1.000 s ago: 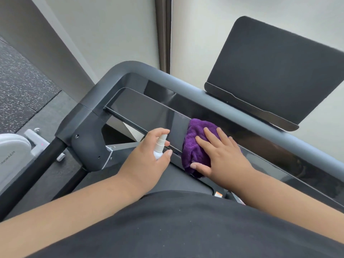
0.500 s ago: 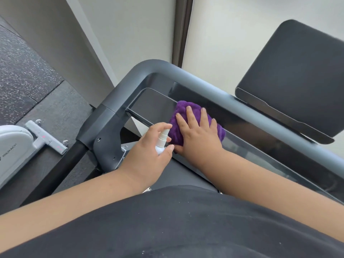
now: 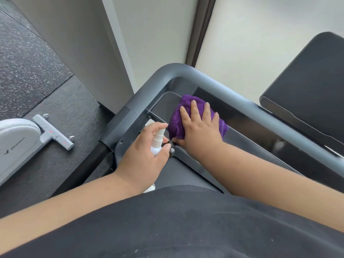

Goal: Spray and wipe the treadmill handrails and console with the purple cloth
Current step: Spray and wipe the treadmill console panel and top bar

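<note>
One white machine (image 3: pixel 16 144), speckled floor (image 3: pixel 28 58), dark tablet holder (image 3: pixel 307 94)

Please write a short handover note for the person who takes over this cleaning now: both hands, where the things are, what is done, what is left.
Left hand: grips the small white spray bottle, nozzle toward the console.
Right hand: fingers straight, presses the purple cloth on the left end of the glossy console panel.
Handrail: grey bar just beyond the cloth.
Done: cloth is at the panel's left end; how much is clean cannot be told.
Left: judging from this, the handrail and any unwiped console.
</note>
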Demonstrator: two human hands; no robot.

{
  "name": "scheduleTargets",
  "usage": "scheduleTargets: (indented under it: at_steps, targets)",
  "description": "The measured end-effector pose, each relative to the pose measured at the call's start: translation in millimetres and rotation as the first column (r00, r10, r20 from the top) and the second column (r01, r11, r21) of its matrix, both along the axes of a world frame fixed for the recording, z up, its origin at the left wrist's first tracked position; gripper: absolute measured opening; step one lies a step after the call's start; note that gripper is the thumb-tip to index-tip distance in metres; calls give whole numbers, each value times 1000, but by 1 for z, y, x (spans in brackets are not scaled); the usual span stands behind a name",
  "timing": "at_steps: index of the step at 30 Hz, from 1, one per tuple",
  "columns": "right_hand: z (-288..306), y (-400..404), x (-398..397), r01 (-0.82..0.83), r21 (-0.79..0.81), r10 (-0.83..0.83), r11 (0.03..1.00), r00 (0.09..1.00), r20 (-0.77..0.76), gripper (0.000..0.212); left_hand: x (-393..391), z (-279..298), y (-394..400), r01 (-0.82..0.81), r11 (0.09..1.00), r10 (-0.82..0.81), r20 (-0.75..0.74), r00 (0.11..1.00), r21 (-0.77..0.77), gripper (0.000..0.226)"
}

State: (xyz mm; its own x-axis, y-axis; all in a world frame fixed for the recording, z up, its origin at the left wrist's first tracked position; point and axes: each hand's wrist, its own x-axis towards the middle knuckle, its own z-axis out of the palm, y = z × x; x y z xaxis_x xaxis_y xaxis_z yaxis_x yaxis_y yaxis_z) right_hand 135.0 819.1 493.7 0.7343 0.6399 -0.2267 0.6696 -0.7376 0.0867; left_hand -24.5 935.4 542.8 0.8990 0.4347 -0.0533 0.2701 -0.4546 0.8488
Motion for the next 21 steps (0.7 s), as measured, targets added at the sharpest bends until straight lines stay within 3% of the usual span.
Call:
scheduleTargets:
  at_steps: [5,11,21]
  targets:
    - [2,-5,-1,3,42,-1,999,999,-34,101,-1,1,9,26,1000,-26,10,1000,-11,57]
    - [-1,-59,-21,56,58,-58,997,997,48,96,-5,2,27,18,999,-18,10,1000,-35,54]
    - [-2,68,3,6,-10,-6,1000,1000,-5,101,-7,-2,43,52,999,-52,-1,999,-14,59]
